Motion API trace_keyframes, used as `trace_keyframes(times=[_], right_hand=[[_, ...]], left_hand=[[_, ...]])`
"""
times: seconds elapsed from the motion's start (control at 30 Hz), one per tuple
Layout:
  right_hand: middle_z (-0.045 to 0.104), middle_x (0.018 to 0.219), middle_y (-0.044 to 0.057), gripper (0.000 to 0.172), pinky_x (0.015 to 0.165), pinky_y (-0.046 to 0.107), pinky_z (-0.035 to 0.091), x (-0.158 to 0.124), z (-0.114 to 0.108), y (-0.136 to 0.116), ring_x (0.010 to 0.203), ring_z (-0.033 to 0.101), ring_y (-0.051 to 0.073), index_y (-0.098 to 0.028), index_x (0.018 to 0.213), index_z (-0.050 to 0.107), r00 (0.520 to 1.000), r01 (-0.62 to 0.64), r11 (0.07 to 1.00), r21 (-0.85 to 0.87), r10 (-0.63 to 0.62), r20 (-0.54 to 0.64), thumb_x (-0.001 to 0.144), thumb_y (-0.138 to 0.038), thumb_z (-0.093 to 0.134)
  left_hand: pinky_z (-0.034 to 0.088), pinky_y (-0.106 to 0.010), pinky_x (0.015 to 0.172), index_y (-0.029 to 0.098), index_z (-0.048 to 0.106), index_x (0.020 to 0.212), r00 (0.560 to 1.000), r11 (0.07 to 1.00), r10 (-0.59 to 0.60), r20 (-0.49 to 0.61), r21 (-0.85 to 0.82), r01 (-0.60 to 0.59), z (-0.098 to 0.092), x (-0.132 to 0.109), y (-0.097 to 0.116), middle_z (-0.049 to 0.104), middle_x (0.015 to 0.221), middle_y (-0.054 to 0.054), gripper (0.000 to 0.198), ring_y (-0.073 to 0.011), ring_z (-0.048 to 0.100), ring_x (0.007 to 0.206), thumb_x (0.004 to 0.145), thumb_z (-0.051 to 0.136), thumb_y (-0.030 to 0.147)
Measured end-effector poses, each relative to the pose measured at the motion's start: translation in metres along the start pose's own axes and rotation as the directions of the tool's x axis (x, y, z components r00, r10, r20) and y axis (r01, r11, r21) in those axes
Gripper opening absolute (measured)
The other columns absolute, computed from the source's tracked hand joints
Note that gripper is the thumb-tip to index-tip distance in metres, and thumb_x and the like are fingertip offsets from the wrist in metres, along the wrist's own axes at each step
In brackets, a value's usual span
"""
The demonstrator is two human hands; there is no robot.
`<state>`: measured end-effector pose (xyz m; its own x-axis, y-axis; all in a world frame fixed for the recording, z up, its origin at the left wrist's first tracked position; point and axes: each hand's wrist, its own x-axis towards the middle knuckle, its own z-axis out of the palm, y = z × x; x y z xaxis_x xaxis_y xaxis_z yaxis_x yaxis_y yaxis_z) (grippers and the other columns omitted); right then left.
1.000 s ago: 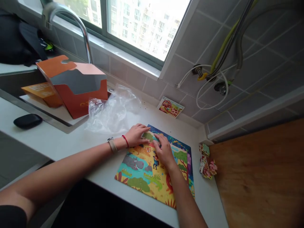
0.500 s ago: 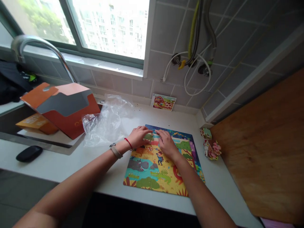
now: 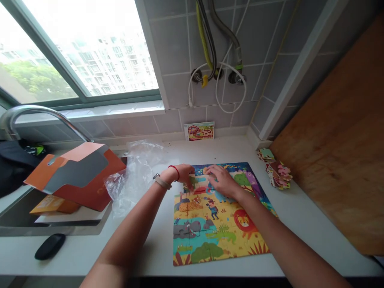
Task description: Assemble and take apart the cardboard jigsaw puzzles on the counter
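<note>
**A:** Where are the hands right now?

**B:** Both are on a jigsaw puzzle [image 3: 217, 224] that lies flat on the white table [image 3: 309, 228], near its back edge. The left hand [image 3: 182, 176] is at the puzzle's upper edge, with its fingers curled down onto the pieces. I can't tell whether they're gripping one. The right hand [image 3: 221, 181] is just beside it, open and palm down, with its fingers spread across the top of the picture.

**A:** What does the puzzle show?

**B:** A bright animal scene with a lion, a crocodile, a hippo and a small explorer figure.

**A:** Anything else nearby?

**B:** To the right, a small heap of loose puzzle pieces [image 3: 277, 174] sits well apart from the puzzle, beside a wooden board [image 3: 339, 136]. A small picture card [image 3: 199, 131] stands against the tiled wall behind it. To the left are a crumpled clear plastic bag [image 3: 136, 176] and an orange cardboard box [image 3: 81, 176] at the sink, under a curved metal faucet [image 3: 39, 114]. There's also a black zip case [image 3: 49, 246] on the table's near edge.
</note>
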<state>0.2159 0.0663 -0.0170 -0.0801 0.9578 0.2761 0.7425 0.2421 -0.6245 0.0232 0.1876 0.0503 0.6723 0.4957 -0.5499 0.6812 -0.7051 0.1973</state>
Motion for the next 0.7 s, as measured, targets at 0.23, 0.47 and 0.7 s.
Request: trace_keyframes(times=[0.23,0.47,0.7], right_hand=[[0.073,0.096,0.007,0.01,0.088,0.038,0.046,0.001,0.0,0.001,0.095,0.064,0.024,-0.021,0.094,0.067,0.999,-0.048,0.998,0.045,0.047,0.021,0.092,-0.023,0.057],[0.074,0.094,0.006,0.009,0.086,0.036,0.047,0.002,0.002,0.001,0.092,0.066,0.023,-0.022,0.089,0.068,0.998,-0.058,0.991,0.124,0.061,-0.019,0.088,-0.021,0.059],[0.072,0.099,0.007,0.008,0.091,0.036,0.049,0.003,-0.002,-0.002,0.096,0.066,0.022,-0.021,0.084,0.068,0.998,-0.006,0.962,0.272,0.023,-0.059,0.085,-0.021,0.06]], left_hand=[[0.045,-0.022,0.059,0.02,0.067,0.088,0.991,0.937,0.132,0.015,-0.327,-0.12,0.005,0.002,-0.02,0.071,0.078,0.0,0.033,-0.016,0.065,0.07,0.071,0.081,0.045],[0.049,-0.024,0.053,0.02,0.061,0.083,0.992,0.877,0.116,0.04,-0.473,-0.083,0.014,0.002,-0.022,0.067,0.069,0.001,0.026,-0.0169,0.067,0.059,0.073,0.079,0.037],[0.03,-0.025,0.051,0.021,0.057,0.071,0.966,0.977,0.201,-0.163,-0.038,-0.21,0.012,-0.016,0.006,0.055,0.064,0.004,0.03,-0.0131,0.048,0.058,0.066,0.083,0.033]])
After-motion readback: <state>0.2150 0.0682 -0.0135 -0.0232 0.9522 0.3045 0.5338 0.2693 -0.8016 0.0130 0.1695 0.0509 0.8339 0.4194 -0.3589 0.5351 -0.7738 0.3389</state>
